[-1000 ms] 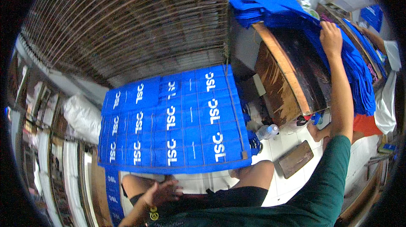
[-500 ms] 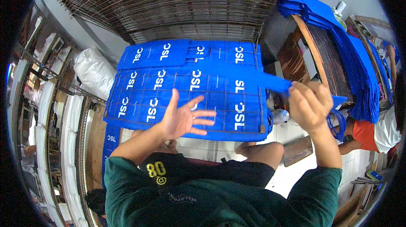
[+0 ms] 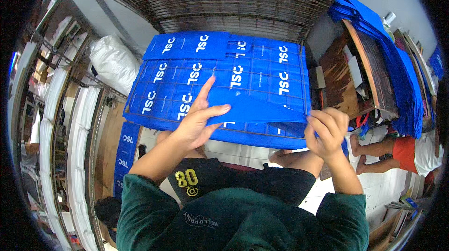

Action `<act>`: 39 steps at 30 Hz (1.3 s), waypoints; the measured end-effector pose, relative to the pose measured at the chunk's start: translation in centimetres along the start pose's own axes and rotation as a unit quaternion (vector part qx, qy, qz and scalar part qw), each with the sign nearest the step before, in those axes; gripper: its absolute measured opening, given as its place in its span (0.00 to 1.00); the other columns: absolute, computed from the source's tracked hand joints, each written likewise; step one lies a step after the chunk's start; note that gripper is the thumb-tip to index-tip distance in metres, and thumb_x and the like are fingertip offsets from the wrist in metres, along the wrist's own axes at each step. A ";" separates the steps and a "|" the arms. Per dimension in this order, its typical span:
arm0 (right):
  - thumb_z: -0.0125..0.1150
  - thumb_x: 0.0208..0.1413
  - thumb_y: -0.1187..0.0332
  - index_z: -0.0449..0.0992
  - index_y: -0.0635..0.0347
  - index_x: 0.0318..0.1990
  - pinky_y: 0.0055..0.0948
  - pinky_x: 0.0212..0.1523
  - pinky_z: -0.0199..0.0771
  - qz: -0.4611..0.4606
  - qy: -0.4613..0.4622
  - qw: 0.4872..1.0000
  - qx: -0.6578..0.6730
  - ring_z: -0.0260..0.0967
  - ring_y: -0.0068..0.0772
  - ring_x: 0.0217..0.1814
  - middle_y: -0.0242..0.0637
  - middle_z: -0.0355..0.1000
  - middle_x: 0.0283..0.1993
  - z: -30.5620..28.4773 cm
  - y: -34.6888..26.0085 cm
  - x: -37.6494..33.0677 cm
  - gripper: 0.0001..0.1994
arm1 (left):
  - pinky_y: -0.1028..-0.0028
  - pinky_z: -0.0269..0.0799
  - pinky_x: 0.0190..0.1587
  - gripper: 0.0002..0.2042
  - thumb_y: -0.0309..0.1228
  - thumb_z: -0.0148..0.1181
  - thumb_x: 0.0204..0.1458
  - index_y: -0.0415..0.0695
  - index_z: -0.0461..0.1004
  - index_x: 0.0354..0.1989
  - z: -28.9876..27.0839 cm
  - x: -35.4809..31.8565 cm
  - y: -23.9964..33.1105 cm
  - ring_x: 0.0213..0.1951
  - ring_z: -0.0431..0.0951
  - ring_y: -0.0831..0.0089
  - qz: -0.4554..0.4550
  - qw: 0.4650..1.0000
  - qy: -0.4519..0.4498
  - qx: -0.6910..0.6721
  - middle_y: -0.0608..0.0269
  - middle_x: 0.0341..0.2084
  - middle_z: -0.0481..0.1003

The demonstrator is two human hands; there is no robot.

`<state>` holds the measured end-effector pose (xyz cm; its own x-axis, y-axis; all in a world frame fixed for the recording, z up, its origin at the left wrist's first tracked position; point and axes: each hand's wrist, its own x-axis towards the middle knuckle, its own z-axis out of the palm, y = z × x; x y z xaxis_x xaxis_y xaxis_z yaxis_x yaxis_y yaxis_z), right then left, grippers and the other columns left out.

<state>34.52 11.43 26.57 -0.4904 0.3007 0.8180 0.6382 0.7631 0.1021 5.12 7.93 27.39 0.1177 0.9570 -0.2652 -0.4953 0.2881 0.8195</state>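
Note:
A strip of blue fabric [image 3: 266, 109] stretches between my two hands, above a pile of flat blue fabric pieces with white lettering [image 3: 154, 78]. At its right end, the fingers of my right hand [image 3: 326, 132] pinch the edge. My left hand [image 3: 196, 121] is at the other end, its thumb lying over the fabric and its index finger pointing away from me. The fabric hides some of the left fingers. Under the strip, a thin wire grid frame [image 3: 252, 74] lies across the pile.
Upright wire racks [image 3: 224, 3] stand behind the pile. To the right are a wooden cabinet [image 3: 354, 47], draped blue fabric [image 3: 404, 87] and another person's legs [image 3: 381, 153]. A white sack [image 3: 113, 61] and shelves of white stacks [image 3: 84, 129] are on the left.
My right hand has moved left and nearer to me, bringing the strip lower. My left hand, spread and free before, now meets the strip's left end. The view has shifted slightly.

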 end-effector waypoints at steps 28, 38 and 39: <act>0.52 0.40 0.80 0.58 0.50 0.60 0.46 0.51 0.66 0.643 -0.104 0.345 0.676 0.64 0.38 0.53 0.37 0.63 0.54 13.8 -2.6 -3.4 0.34 | 0.68 0.61 0.56 0.32 0.20 0.56 0.41 0.41 0.55 0.60 -14.8 -3.0 2.3 0.52 0.67 0.67 0.007 0.997 0.075 0.033 0.58 0.50 0.67; 0.55 0.49 0.76 0.66 0.51 0.43 0.41 0.43 0.73 0.681 -0.033 0.497 0.537 0.69 0.36 0.42 0.36 0.70 0.42 23.6 10.7 1.3 0.13 | 0.66 0.62 0.55 0.37 0.18 0.57 0.41 0.45 0.50 0.63 -17.4 18.6 3.9 0.53 0.67 0.65 0.095 0.988 -0.072 0.103 0.57 0.53 0.65; 0.55 0.49 0.77 0.66 0.52 0.43 0.42 0.44 0.72 0.672 -0.031 0.524 0.523 0.69 0.36 0.43 0.37 0.69 0.43 25.0 11.5 1.3 0.14 | 0.66 0.62 0.55 0.38 0.18 0.57 0.42 0.45 0.49 0.64 -18.2 20.2 4.2 0.53 0.66 0.65 0.133 0.982 -0.084 0.105 0.57 0.54 0.64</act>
<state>26.37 34.93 14.68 -0.0540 0.9614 -0.2697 -0.2268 -0.2748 -0.9344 -10.26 27.81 16.18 0.1575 0.9865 0.0453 -0.3414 0.0114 0.9399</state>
